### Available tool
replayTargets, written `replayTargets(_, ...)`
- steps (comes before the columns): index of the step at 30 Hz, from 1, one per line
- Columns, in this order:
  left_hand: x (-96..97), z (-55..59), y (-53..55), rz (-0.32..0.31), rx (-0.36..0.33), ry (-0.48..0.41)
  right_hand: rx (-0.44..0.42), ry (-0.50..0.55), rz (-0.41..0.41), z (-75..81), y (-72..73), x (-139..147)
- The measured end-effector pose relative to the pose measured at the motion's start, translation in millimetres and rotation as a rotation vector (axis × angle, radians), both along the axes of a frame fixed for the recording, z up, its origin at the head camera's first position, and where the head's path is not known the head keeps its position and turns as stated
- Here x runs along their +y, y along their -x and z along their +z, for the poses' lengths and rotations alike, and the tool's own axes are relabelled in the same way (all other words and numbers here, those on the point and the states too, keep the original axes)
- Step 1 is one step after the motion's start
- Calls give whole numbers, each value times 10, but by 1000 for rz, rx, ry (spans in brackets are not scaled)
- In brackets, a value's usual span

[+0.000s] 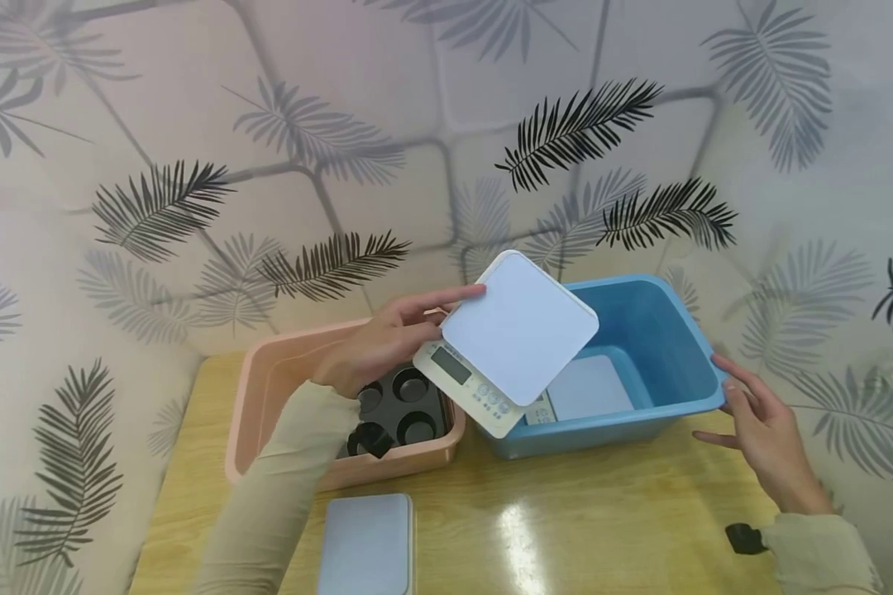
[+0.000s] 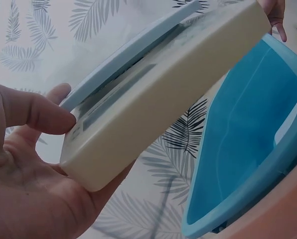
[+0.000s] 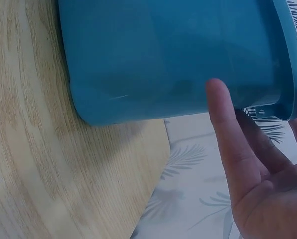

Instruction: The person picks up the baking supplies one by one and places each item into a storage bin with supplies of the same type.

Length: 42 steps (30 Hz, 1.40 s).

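Observation:
In the head view, my left hand (image 1: 378,345) grips a white kitchen scale (image 1: 519,329) by its left corner. The scale is tilted above the gap between two bins, its display and buttons facing up. In the left wrist view, the thumb and fingers pinch the scale's end (image 2: 153,94). My right hand (image 1: 766,438) holds the right end of a blue plastic bin (image 1: 677,347) at its rim, the thumb stretched out along the outer wall. Inside the blue bin lies another white scale (image 1: 591,387), partly hidden by the held one.
To the left stands a pink bin (image 1: 249,413) with a dark muffin pan (image 1: 414,405) in it, partly behind my left arm. A flat white-topped object (image 1: 366,541) lies on the wooden table (image 1: 580,529) near the front. A leaf-patterned wall covering (image 1: 387,198) rises behind the bins.

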<state>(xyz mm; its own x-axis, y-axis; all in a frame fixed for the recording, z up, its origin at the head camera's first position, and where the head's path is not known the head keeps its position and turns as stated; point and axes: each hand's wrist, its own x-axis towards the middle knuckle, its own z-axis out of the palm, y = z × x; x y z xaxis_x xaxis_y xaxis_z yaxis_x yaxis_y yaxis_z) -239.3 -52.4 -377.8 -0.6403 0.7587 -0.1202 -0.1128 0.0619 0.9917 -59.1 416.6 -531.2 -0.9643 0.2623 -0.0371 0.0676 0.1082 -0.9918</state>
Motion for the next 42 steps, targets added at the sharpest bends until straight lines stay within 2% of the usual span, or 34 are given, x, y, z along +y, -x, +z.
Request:
replayTargets(5, 127, -18, 32, 0, 53, -5, 3, -43, 19, -21, 3, -4)
replayTargets(9, 233, -38, 72, 1, 138, 0, 11, -44, 36, -38, 2, -9)
replayTargets(15, 343, -38, 118, 33, 254, 64, 29, -40, 42, -16, -6, -27)
replayTargets(22, 422, -61, 194, 55, 248, 106, 35, -33, 51, 5, -4, -53)
replayTargets(25, 474, -47, 218, 49, 275, 130, 35, -32, 42, 2, 2, -66)
replayTargets(31, 611, -71, 242, -11, 317, 128, 39, -23, 25, 12, 2, -76)
replayTargets(36, 673, -132, 279, -36, 310, 150, 36, -29, 28, 13, 9, -82)
replayTargets(39, 709, -178, 313, -59, 292, 162, 15, -63, 17, 4, 14, -94)
replayTargets(42, 758, -217, 345, -79, 268, 185, 2, -54, 8, -8, 16, -104)
